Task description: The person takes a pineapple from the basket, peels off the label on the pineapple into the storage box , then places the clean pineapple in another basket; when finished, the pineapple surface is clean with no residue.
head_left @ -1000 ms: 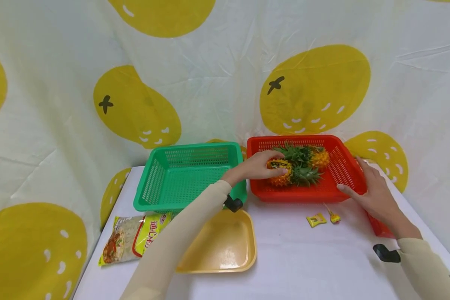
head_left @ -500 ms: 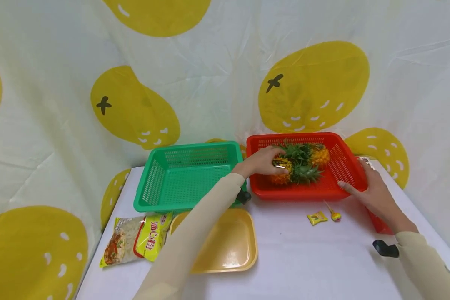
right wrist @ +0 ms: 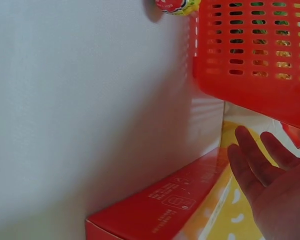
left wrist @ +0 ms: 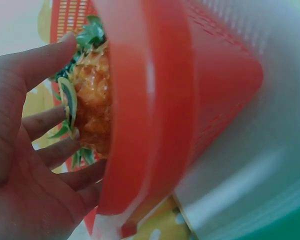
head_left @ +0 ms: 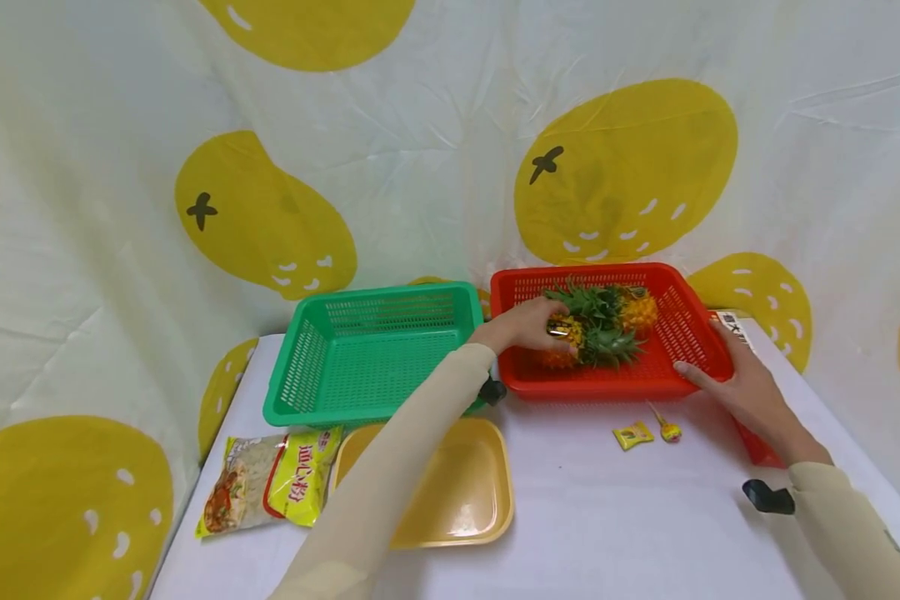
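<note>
My left hand [head_left: 528, 323] reaches over the left rim of the red basket [head_left: 607, 389], fingers and thumb curved round a small orange pineapple [head_left: 568, 332]. In the left wrist view that pineapple [left wrist: 92, 100] shows a curved label at its side, and the basket wall hides part of it. A second pineapple [head_left: 637, 311] lies behind, its green leaves beside the first one's. My right hand [head_left: 750, 396] is at the basket's right side, thumb stretched out near the rim. In the right wrist view its fingers are loosely extended below the basket's edge, holding nothing.
Left of the red basket stands a green basket [head_left: 273, 408]. In front of it are a yellow tray [head_left: 457, 500] and a noodle packet [head_left: 270, 483]. A wrapped candy [head_left: 633, 435] and a lollipop [head_left: 671, 432] lie before the red basket. A red box [right wrist: 165, 205] lies under my right hand.
My left hand has moved slightly right and farther over the front pineapple. The right hand stays nearly where it was; the view has shifted a little.
</note>
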`<action>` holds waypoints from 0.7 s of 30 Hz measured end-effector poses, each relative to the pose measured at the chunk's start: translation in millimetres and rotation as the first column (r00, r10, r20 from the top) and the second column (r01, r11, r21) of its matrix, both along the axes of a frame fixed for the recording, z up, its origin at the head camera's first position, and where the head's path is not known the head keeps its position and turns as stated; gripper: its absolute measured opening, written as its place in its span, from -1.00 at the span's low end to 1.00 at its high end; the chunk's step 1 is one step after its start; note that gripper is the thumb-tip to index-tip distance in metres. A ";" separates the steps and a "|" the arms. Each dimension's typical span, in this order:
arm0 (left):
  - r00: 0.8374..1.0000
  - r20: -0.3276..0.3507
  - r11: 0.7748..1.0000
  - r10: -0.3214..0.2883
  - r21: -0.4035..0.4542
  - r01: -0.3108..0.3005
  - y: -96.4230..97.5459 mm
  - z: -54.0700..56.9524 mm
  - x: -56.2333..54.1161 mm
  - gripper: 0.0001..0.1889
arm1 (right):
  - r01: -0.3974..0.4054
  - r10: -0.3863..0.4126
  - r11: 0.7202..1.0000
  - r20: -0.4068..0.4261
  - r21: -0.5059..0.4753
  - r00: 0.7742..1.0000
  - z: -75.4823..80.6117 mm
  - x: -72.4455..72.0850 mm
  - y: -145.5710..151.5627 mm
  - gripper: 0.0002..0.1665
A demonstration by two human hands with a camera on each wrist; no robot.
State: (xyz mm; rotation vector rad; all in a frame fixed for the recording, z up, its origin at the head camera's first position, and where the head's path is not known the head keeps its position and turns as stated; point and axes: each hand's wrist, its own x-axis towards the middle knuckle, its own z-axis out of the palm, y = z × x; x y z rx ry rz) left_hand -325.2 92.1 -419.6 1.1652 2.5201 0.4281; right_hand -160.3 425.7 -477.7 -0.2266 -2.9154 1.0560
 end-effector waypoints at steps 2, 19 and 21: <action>1.000 -0.003 1.000 0.002 -0.015 -0.002 0.7 -1.9 0.0 -0.13 | 0.009 -0.009 1.000 0.019 -0.007 1.000 -0.3 0.4 -0.1 0.27; 0.998 -0.063 0.999 0.008 -0.040 -0.011 7.1 -13.5 0.8 -0.07 | 0.032 -0.030 0.998 0.038 -0.048 0.999 -6.0 -0.6 1.8 0.25; 0.999 -0.053 0.999 0.012 -0.035 -0.014 8.1 -14.2 1.0 -0.05 | 0.033 -0.031 0.998 0.039 -0.051 0.999 -6.5 -0.4 2.2 0.25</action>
